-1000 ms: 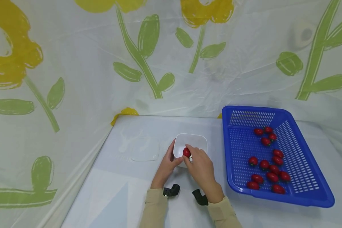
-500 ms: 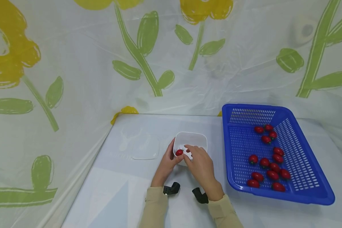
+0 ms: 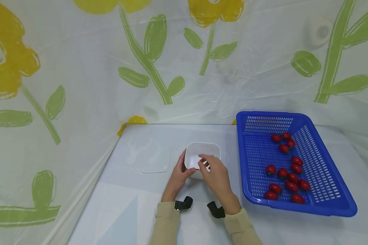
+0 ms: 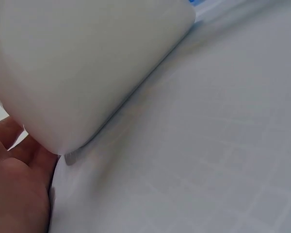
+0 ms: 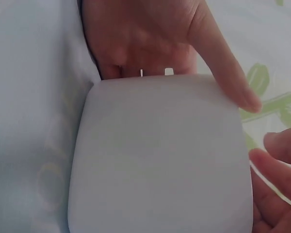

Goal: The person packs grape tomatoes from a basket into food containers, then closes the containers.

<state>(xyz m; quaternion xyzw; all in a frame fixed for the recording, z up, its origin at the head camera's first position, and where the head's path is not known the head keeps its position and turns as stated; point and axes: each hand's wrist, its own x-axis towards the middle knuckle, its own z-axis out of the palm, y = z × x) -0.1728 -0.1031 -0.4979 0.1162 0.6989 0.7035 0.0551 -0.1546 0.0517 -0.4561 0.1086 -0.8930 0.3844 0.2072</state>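
Note:
My left hand [image 3: 178, 177] holds a white square container [image 3: 202, 148] by its left side, with the thumb at the near rim. In the right wrist view, the left hand [image 5: 145, 34] shows behind the container's outer wall [image 5: 160, 155], its thumb along a corner. Over the opening hovers my right hand [image 3: 216, 175], its fingers loosely bent and the thumb apart from the index finger, with nothing between them. Inside, a thin red strip of a cherry tomato [image 3: 198, 169] shows just behind the near rim; the rest of it is hidden by the wall.
A blue perforated basket [image 3: 244, 177] stands on the right with several cherry tomatoes [image 3: 291, 186] in it. Left of the container, a clear lid [image 3: 155, 164] lies flat on the white tabletop [image 3: 110, 204]. A flower-patterned curtain [image 3: 89, 68] rises behind the table.
The right hand has let go of a cherry tomato, which has dropped into the container near its front left corner. The left hand keeps its hold on the container.

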